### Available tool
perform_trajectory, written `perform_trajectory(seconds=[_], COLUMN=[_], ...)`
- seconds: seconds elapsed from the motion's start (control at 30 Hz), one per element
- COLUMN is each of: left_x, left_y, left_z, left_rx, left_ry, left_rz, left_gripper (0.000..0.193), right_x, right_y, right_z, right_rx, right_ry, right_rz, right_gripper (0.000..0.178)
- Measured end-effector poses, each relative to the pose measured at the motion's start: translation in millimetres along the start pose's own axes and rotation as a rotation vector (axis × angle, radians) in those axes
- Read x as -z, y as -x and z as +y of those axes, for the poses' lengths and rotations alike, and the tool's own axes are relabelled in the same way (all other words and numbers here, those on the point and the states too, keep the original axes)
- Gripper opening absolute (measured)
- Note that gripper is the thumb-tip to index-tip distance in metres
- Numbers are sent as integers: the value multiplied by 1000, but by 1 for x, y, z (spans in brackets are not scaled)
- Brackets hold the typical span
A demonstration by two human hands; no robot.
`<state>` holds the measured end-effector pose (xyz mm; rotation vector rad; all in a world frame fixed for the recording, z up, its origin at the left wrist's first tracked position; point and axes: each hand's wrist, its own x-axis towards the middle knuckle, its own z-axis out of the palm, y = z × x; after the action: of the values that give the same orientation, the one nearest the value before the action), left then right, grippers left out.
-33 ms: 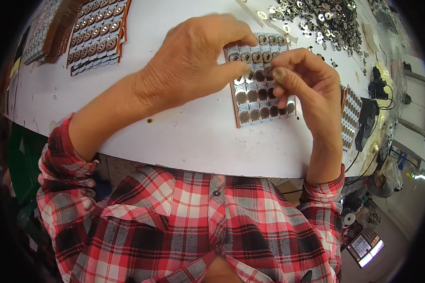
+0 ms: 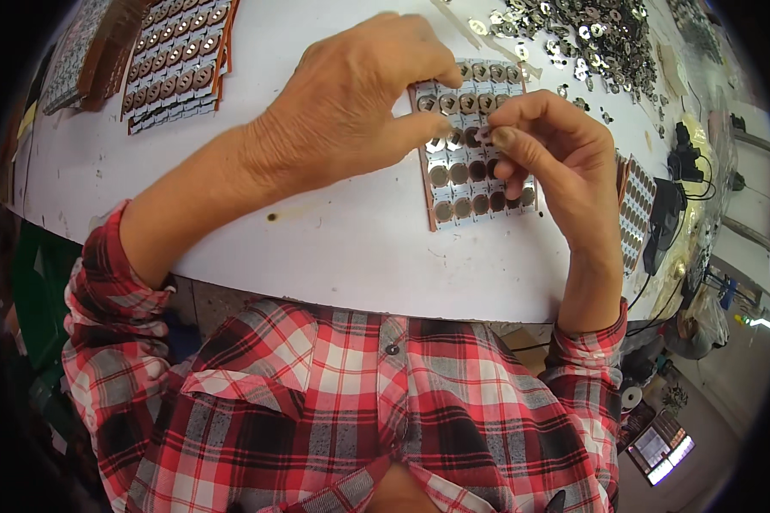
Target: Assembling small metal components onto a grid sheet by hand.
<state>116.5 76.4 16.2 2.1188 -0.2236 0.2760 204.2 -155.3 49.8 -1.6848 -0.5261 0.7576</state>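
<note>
White board (image 2: 468, 191) beneath; right hand (image 2: 571, 162) apparently pinches a small piece (image 2: 482, 134) (blurred), left hand (image 2: 359, 107) curved, thumb and forefinger apart.

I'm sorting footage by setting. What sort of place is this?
Likely a small electronics workshop: a panel of circuit-like boards lies on the white table, with a heap of small metal parts beyond it and similar panels stacked at left.

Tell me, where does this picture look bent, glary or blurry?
In the head view, the front edge of the table curves and the corners go black; in the head view, the metal bits glint and the light at far right is washed out; in the head view, the piece in the right hand is too unclear to identify.
</note>
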Motion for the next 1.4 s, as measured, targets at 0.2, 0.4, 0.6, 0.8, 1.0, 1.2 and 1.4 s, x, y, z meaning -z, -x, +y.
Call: perform_trajectory(seconds=[0.2, 0.4, 0.6, 0.8, 1.0, 1.2, 1.4], left_x=[15, -4, -11, -11, -9, -9, -7], left_y=[-9, -18, 4, 8, 12, 12, 15], left_z=[0, -27, 8, 6, 7, 10, 17], left_rx=[-186, -541, -208, -193, -155, -144, -130], left_ry=[-211, -336, -422, -399, -403, -435, -423], left_rz=[-94, 162, 65, 45, 9, 1, -30], left_gripper=[42, 40, 50, 54, 54, 54, 56], right_x=[-5, 1, -3, -13, -17, -11, -2], right_y=[-5, -3, 1, 3, 5, 1, -3], right_z=[-1, 0, 11, 14, 15, 15, 13], right_rx=[-103, -92, 21, 53, 47, 70, 164], right_ry=[224, 240, 304, 284, 290, 377, 394], right_rz=[-53, -4, 10, 128, 152, 108, -43], right_gripper=[9, 13, 14, 12, 11, 14, 13])
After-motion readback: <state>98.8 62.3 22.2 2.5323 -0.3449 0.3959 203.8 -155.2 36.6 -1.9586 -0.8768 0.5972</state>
